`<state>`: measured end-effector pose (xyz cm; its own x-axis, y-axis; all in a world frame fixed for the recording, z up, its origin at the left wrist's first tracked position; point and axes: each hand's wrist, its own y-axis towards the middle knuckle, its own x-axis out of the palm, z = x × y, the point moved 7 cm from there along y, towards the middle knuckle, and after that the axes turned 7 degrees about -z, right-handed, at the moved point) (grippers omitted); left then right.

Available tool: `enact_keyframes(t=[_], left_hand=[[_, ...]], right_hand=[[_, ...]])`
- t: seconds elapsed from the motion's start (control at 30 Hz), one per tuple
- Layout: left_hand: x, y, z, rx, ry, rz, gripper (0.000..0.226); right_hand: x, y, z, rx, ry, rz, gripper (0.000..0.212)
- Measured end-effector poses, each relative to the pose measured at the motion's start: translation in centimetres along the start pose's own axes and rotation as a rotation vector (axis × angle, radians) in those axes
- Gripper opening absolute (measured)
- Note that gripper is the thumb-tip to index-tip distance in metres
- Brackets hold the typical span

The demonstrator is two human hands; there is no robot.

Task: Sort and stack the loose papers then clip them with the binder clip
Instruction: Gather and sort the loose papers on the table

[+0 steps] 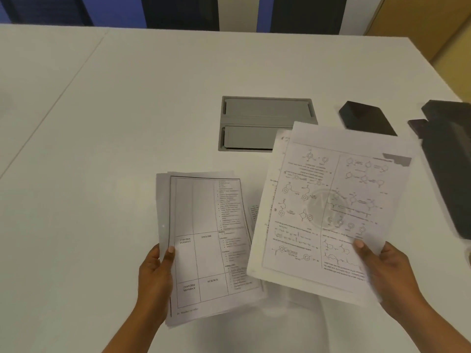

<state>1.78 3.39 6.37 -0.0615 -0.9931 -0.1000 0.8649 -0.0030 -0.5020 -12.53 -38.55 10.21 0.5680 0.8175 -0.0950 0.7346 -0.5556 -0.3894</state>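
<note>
two bundles of paper are up off the white table, one in each hand. taking the grey hatch sunk into the tabletop as the landmark: the left hand is below it and a little to its left, closed on the left edge of the timetable sheets, thumb lying on the printed face and the other fingers hidden behind. that bundle is several pages, slightly fanned, its top page a ruled grid with "tuesday", "english", "monday" and "science" legible. the right hand is below and to the right of the hatch, gripping the lower right edge of the chemistry sheets, thumb on top and fingers underneath. the top page there carries ring-shaped structure drawings in two columns and reads upside down; at least one more page shows behind its left edge. the upper corner of this bundle covers the hatch's lower right corner in the view. the two bundles overlap slightly where they meet, the chemistry sheets in front. a flat black object lies on the table just right of the hatch, and further right a larger dark object runs off the frame; it is too blurred to identify. i cannot pick out a binder clip.
</note>
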Motion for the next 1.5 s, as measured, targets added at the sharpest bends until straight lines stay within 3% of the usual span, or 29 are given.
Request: enact_keyframes(t=[0.27, 0.43, 0.57, 0.63, 0.77, 0.9, 1.13, 1.2, 1.27, 1.37, 1.43, 1.5], left_hand=[[2.8, -0.6, 0.6, -0.026, -0.082, -0.11, 0.03], [5.6, -1.8, 0.9, -0.087, -0.189, -0.27, 0.036], [7.1, -2.6, 1.8, -0.082, -0.248, -0.365, 0.025], [7.5, -2.7, 2.0, -0.082, -0.252, -0.364, 0.024], [7.9, -2.8, 2.5, -0.083, -0.238, -0.316, 0.022], [7.8, -2.6, 2.2, -0.109, -0.21, -0.258, 0.037], [7.6, -1.7, 1.1, -0.006, -0.037, -0.276, 0.024], [7.1, -0.8, 0.1, -0.016, 0.037, -0.219, 0.02], [5.9, 0.3, -1.4, -0.044, 0.198, -0.098, 0.02], [3.1, 1.0, -3.1, -0.087, 0.556, 0.221, 0.039], [2.2, 1.8, -4.2, -0.13, 0.741, 0.318, 0.063], [2.6, 2.6, -5.4, -0.242, 0.872, 0.296, 0.095]], right_hand=[[5.7, -1.4, -1.2, 0.019, 0.034, -0.208, 0.024], [8.8, -1.8, -0.6, 0.007, 0.013, -0.272, 0.029], [9.7, -1.2, -0.1, -0.007, -0.142, -0.252, 0.049], [10.4, -1.2, 0.7, 0.096, -0.065, -0.311, 0.053], [11.3, -1.7, 1.2, 0.139, -0.058, -0.419, 0.028], [10.8, -1.8, 1.0, 0.093, -0.074, -0.345, 0.024], [9.0, -1.5, 1.3, 0.032, -0.031, -0.204, 0.017], [7.8, -1.1, 1.6, 0.037, 0.013, -0.132, 0.013], [6.9, -0.8, 1.7, 0.029, 0.031, -0.106, 0.029], [5.8, -1.0, 2.0, 0.02, -0.002, -0.088, 0.074], [5.6, -1.1, 2.3, 0.014, -0.023, -0.09, 0.072], [4.9, -1.2, 2.7, 0.022, -0.013, -0.081, 0.049]])
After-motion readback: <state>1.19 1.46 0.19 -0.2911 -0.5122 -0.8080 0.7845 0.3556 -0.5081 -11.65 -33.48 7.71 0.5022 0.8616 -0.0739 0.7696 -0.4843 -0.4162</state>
